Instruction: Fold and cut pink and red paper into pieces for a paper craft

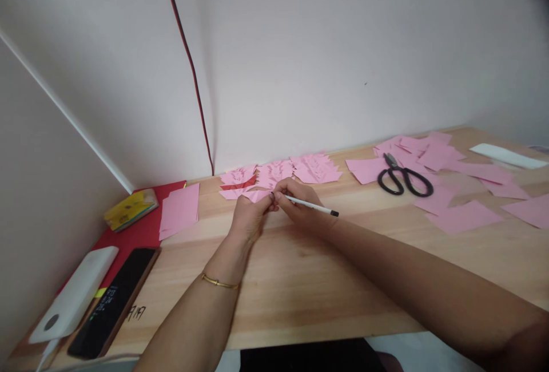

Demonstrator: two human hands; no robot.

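Slanting from the fingertips over the wooden table (274, 303), the white pen (311, 206) points its black end rightward, nearer the wearer; the right hand (305, 207) grips it, the left hand (249, 216) pinching pink paper (256, 195).

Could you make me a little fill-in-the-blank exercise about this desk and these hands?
The slim white pen-like stick lies across the person's ____ hand.
The gold bracelet is on the person's ____ arm.
The scissors have ____ handles.
The loose paper sheets around the scissors are ____ in colour.

Missing words: right; left; black; pink.
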